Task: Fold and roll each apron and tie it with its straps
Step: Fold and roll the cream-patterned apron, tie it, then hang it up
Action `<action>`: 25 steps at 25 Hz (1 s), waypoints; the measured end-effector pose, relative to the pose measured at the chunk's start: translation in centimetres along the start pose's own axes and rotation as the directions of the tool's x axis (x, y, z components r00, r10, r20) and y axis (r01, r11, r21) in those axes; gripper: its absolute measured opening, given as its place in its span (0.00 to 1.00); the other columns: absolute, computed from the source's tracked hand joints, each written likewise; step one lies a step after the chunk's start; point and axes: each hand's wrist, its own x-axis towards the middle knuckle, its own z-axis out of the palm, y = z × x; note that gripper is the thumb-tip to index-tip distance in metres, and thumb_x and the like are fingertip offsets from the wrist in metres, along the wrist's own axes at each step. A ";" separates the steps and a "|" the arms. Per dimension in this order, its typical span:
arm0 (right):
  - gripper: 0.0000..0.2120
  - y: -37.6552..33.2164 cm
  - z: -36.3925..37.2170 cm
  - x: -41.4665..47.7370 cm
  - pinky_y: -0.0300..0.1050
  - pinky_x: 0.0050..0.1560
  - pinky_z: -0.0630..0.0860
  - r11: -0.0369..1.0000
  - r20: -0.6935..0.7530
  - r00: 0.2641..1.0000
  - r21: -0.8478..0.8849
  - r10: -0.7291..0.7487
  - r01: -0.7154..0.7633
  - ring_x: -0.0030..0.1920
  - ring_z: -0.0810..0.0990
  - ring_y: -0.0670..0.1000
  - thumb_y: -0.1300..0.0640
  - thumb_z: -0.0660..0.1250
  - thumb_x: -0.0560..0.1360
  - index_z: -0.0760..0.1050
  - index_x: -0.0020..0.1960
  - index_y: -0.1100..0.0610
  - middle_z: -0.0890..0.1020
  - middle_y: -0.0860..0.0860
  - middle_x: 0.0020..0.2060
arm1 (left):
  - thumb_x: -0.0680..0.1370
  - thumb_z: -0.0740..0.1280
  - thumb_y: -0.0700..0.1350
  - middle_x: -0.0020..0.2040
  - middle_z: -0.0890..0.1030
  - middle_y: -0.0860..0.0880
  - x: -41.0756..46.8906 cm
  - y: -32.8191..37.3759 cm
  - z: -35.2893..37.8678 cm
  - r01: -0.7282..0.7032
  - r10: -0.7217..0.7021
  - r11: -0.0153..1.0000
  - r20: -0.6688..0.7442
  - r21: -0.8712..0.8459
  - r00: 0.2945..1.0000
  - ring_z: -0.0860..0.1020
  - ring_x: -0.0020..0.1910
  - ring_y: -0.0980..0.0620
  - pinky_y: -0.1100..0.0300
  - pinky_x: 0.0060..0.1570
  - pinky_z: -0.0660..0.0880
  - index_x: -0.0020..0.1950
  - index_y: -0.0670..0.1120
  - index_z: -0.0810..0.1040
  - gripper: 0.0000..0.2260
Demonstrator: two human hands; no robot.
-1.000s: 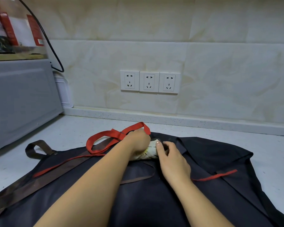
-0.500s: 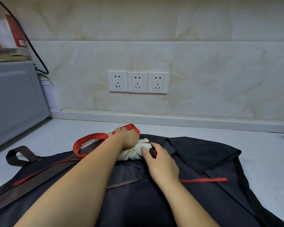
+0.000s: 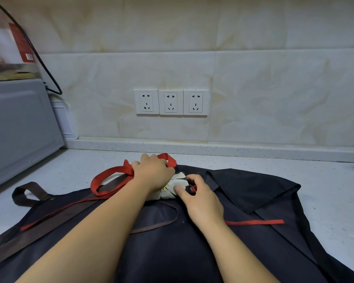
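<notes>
— So where is the rolled apron (image 3: 172, 187)?
— Under the left hand (image 3: 153, 173), which presses down on it with fingers curled around the roll and the red strap (image 3: 112, 176). It lies on top of a dark apron (image 3: 172, 252) spread over the desk (image 3: 325, 193).
— And the right hand (image 3: 200, 198)?
— Just beside the left, at the roll's right end, thumb and fingers pinched together on a thin bit of red strap.
— Anything else nearby?
— A red loop fans out left of the left hand, over a brown strap (image 3: 31, 196). Another red strap end (image 3: 255, 222) lies right of the right wrist.
</notes>
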 end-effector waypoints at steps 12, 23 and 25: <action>0.13 0.1 -0.2 0.2 0.44 0.44 0.72 0.995 0.011 1.000 0.099 0.006 -0.007 0.50 0.77 0.43 0.37 0.67 0.71 0.74 0.52 0.40 0.80 0.39 0.47 | 0.62 0.64 0.70 0.64 0.72 0.58 -4.6 -3.8 -1.0 -0.392 0.399 0.902 -0.004 0.183 0.917 0.59 0.71 0.51 0.51 0.67 0.53 0.62 0.53 0.71 0.34; 0.15 -1.5 -5.1 1.1 0.33 0.19 0.54 0.475 0.194 0.980 0.866 -0.037 -0.154 0.24 0.60 0.42 0.68 0.64 0.76 0.75 0.58 0.53 0.67 0.46 0.25 | 0.65 0.66 0.74 0.45 0.72 0.54 -8.5 -3.3 -3.4 -0.234 0.283 0.936 -0.167 0.263 0.944 0.73 0.51 0.50 0.52 0.58 0.65 0.54 0.49 0.65 0.33; 0.16 -1.6 -5.9 1.3 0.33 0.19 0.53 0.333 0.182 0.982 0.929 -0.042 -0.158 0.23 0.59 0.43 0.70 0.61 0.76 0.75 0.58 0.54 0.64 0.47 0.26 | 0.66 0.66 0.73 0.47 0.74 0.54 -9.3 -3.3 -3.7 -0.205 0.253 0.949 -0.193 0.239 0.948 0.73 0.51 0.50 0.53 0.56 0.65 0.55 0.49 0.65 0.32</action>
